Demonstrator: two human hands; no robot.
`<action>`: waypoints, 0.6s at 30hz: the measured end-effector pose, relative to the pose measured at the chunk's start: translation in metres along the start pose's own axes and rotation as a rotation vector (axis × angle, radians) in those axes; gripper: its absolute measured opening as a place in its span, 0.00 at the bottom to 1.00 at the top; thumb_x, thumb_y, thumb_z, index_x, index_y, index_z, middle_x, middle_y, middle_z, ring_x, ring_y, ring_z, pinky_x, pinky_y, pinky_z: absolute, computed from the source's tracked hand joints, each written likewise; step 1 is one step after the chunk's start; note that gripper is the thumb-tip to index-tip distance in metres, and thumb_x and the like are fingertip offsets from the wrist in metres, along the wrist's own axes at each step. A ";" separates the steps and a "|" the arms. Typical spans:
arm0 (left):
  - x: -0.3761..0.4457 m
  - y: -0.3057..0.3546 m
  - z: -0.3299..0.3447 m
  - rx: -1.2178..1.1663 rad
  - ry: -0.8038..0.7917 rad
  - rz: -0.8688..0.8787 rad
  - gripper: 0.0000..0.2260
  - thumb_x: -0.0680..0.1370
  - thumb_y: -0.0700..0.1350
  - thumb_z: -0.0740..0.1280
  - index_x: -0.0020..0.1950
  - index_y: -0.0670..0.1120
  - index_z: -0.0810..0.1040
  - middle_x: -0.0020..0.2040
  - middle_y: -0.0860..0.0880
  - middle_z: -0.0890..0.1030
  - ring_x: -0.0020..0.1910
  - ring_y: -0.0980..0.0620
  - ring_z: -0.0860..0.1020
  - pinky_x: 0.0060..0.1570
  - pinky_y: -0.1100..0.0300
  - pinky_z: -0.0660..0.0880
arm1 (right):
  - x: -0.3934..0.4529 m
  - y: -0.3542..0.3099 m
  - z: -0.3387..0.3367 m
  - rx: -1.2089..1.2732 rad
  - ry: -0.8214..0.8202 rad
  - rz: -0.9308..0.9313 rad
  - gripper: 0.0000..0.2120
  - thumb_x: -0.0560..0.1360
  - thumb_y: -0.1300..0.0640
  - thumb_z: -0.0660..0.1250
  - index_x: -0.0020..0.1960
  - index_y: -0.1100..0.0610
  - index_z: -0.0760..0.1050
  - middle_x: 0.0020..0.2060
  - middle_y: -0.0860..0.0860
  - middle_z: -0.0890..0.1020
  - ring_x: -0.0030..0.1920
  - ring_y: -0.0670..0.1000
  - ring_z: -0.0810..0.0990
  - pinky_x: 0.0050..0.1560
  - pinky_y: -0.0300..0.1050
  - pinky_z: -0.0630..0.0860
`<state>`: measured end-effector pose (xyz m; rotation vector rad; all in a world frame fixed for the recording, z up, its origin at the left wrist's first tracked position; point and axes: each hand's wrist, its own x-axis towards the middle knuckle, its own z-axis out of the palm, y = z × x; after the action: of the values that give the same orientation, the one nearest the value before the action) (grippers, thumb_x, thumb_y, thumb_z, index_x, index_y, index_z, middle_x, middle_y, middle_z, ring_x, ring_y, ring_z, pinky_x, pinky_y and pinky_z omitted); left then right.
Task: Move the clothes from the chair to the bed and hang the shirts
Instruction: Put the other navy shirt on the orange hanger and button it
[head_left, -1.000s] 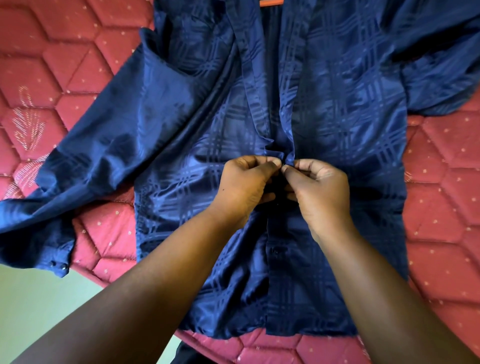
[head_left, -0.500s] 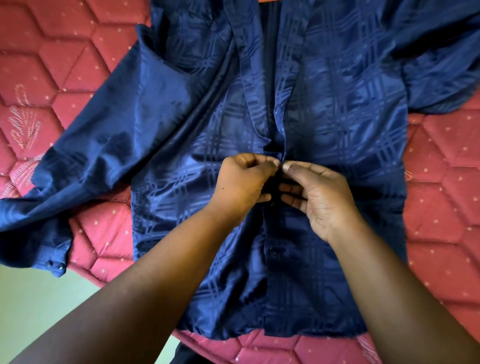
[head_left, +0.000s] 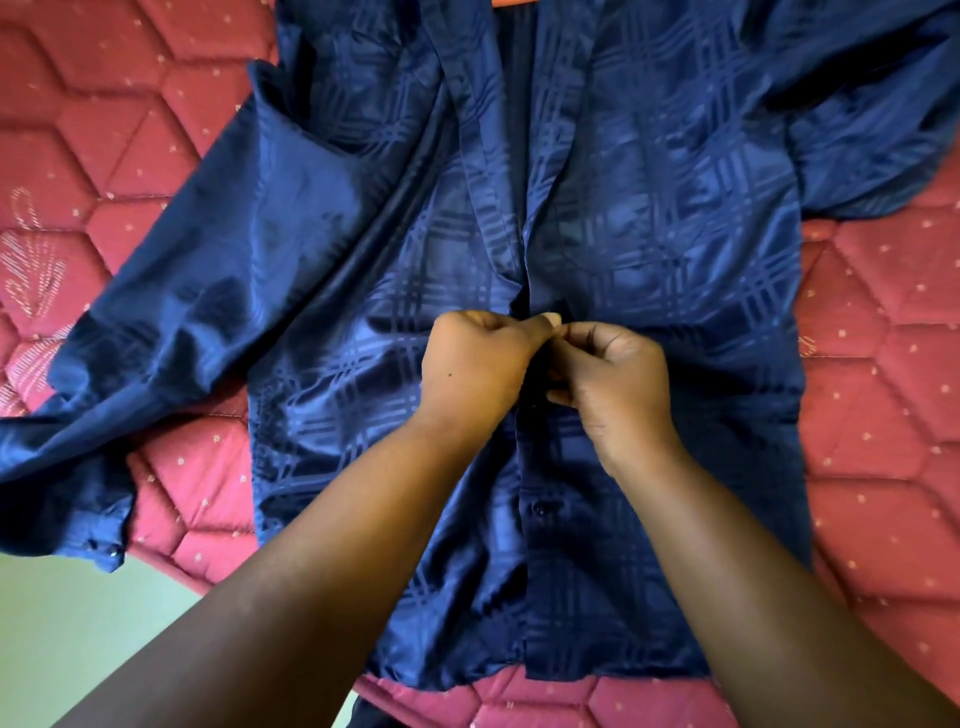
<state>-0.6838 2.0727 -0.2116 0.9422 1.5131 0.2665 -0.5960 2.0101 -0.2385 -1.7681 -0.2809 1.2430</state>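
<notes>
Head view: the navy shirt lies spread on the red bed. At its placket, left hand and right hand pinch the edges together, apparently buttoning. Next, probably the button above.

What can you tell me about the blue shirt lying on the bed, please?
The blue shirt is shiny, satin-like, woven with a tonal check. It lies face up, sleeves spread, on the red quilted bed. Its lower front is buttoned, its upper front open. The left hand and right hand pinch its placket mid-chest.
</notes>
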 end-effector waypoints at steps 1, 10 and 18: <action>0.002 -0.001 0.000 0.013 0.006 -0.002 0.17 0.67 0.52 0.75 0.37 0.37 0.81 0.38 0.35 0.83 0.39 0.34 0.83 0.44 0.37 0.80 | 0.000 0.001 0.001 -0.005 0.005 -0.009 0.05 0.75 0.58 0.73 0.40 0.55 0.82 0.33 0.51 0.85 0.35 0.48 0.83 0.36 0.43 0.80; 0.019 -0.003 0.013 0.067 0.089 -0.130 0.17 0.77 0.44 0.69 0.31 0.44 0.69 0.26 0.47 0.70 0.28 0.47 0.70 0.33 0.55 0.71 | 0.001 0.006 0.002 -0.284 0.086 -0.178 0.04 0.74 0.56 0.73 0.40 0.52 0.82 0.33 0.48 0.84 0.34 0.47 0.82 0.38 0.47 0.79; 0.022 -0.011 0.013 0.130 0.039 -0.058 0.13 0.80 0.43 0.65 0.35 0.46 0.75 0.26 0.49 0.73 0.28 0.49 0.71 0.34 0.56 0.71 | 0.002 -0.012 0.004 -0.316 0.040 -0.085 0.10 0.75 0.62 0.64 0.39 0.53 0.80 0.32 0.55 0.83 0.36 0.61 0.82 0.37 0.60 0.81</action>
<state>-0.6739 2.0760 -0.2371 0.9987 1.6055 0.1471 -0.5949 2.0199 -0.2310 -2.0229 -0.5485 1.1480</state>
